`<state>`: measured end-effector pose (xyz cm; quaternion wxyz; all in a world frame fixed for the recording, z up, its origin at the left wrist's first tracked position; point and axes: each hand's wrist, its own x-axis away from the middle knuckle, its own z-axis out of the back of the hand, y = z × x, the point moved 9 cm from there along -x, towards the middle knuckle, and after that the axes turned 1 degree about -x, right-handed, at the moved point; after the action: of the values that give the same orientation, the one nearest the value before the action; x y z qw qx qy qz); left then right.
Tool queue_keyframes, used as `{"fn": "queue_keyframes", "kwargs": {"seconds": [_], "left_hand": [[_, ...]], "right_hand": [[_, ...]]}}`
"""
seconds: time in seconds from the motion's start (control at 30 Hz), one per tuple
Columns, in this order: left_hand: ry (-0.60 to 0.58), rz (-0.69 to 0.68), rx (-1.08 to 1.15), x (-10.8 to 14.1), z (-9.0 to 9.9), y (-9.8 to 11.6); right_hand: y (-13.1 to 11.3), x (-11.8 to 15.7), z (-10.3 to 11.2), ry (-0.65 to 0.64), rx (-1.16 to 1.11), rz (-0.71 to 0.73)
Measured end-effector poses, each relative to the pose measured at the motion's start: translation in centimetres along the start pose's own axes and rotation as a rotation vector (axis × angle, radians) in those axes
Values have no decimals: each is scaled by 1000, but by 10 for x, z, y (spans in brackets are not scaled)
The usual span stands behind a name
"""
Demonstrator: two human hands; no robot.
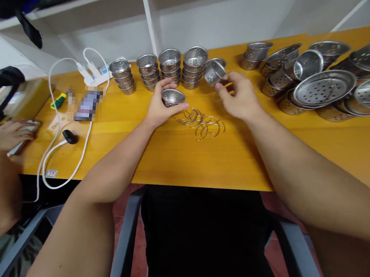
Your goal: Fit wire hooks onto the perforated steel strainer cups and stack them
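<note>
Small perforated metal cups stand in stacks along the back of the wooden table. My left hand (162, 104) curls around a metal cup (173, 97), thumb at its right side and fingers behind it. Pinched between the thumb and fingers of my right hand (235, 92) is another metal cup (213, 72), tilted and raised in front of a short stack at the right end of the row. Thin curved metal wires (202, 122) lie in a loose pile between and below my hands.
Larger perforated metal strainers (325, 87) crowd the back right. Stacked cups (195, 60) line the back. At left are a phone (88, 104), white cables (86, 148), a black mouse-like device (70, 136), a yellow-green tool (59, 101) and another person's hand (7, 135) on a phone.
</note>
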<state>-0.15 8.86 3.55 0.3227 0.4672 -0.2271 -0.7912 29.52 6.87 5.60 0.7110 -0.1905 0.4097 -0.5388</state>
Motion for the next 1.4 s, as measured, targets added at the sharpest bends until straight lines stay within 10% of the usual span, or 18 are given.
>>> {"fn": "queue_keyframes", "kwargs": {"seconds": [0.43,0.6,0.8,1.4], "left_hand": [[-8,-123,-31,-5,-5,-16],[13,-128,-96,-4,-4,-19],[-25,-244,-144,-5,-13,14],[-128,-243,-82,0,-28,35]], "right_hand": [[0,10,6,-115,373,-130],[-62,23,17,47,234,110],[-119,47,-41,-117,1,397],[-113,36,-43,-47,-336,323]]}}
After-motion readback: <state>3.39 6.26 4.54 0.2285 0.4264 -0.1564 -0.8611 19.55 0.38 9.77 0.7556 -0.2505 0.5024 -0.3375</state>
